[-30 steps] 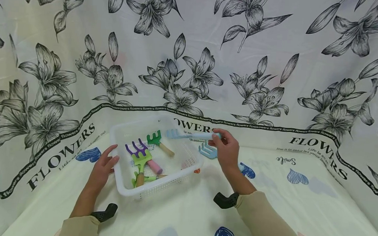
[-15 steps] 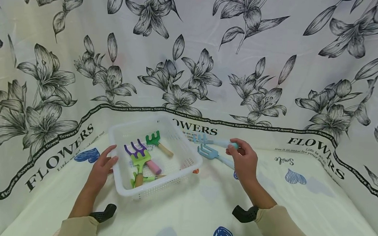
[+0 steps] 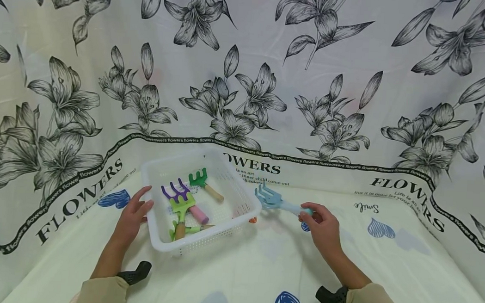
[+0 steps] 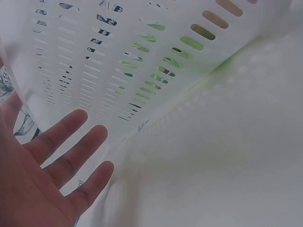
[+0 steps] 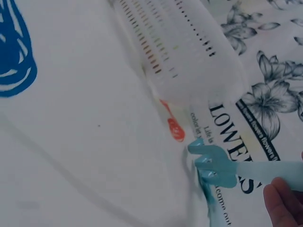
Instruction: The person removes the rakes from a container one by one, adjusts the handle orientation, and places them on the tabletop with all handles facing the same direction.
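In the head view a white perforated plastic basket (image 3: 240, 216) holds several small toy garden forks: a dark green fork (image 3: 199, 178), a purple fork (image 3: 176, 192) with pink handle, and a light green fork (image 3: 182, 206). My left hand (image 3: 131, 212) holds the basket's left rim near its thumb; its lower fingers spread beside the outer wall in the left wrist view. To the basket's right, my right hand (image 3: 322, 226) pinches the handle end of a light blue toy rake (image 5: 218, 165). A second light blue rake (image 5: 207, 201) lies beneath it, largely hidden.
A pale sheet (image 3: 234, 281) printed with hearts covers the surface. Behind it hangs a white curtain (image 3: 249, 40) with black lily drawings, and a lettered black band (image 3: 329, 163) runs along its foot. Dark wrist devices sit on both forearms.
My right hand has carried the light blue rake out from over the basket, rightward and down, until it overlaps the rake on the sheet. The left hand and basket stay in place.
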`<state>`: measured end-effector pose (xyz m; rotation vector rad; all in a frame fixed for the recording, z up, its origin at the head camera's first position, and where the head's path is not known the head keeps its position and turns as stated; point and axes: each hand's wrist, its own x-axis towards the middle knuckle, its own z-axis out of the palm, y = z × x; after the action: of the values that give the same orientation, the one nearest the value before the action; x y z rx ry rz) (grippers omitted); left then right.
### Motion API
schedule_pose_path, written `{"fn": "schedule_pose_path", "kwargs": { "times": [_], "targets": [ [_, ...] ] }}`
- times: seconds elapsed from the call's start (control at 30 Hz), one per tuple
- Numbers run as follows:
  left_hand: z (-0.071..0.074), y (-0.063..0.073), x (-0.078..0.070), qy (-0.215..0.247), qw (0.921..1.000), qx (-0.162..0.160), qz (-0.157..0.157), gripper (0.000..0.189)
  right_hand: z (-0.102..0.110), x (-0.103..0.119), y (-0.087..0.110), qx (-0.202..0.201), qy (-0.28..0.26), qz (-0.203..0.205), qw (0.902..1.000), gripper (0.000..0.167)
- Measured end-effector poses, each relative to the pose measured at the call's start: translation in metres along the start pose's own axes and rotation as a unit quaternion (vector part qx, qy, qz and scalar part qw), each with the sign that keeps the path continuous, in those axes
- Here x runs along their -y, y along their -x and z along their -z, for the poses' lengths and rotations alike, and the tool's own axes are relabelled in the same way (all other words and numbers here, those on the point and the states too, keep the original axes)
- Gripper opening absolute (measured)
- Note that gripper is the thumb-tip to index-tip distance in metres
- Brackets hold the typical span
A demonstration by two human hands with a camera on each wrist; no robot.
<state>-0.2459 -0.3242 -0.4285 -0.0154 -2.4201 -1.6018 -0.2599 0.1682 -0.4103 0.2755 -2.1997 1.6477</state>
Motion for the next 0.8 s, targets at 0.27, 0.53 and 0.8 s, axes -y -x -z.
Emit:
{"fn": "schedule_pose_path", "kwargs": {
  "times": [0.27,0.53,0.8],
  "targets": [
    [0.0,0.0,0.0,-0.005,1.0,-0.004,0.0,0.061,0.011,-0.016,0.005,0.01,0.07,-0.014,0.9974,0.017],
    [0.001,0.0,-0.001,-0.006,1.0,-0.003,0.0,0.061,0.011,-0.033,0.007,0.097,0.167,-0.021,0.9809,0.019],
    [0.0,0.0,0.0,0.001,1.0,-0.001,0.003,0.06,0.004,-0.036,0.007,0.156,0.184,-0.047,0.9693,0.018]
  ]
}}
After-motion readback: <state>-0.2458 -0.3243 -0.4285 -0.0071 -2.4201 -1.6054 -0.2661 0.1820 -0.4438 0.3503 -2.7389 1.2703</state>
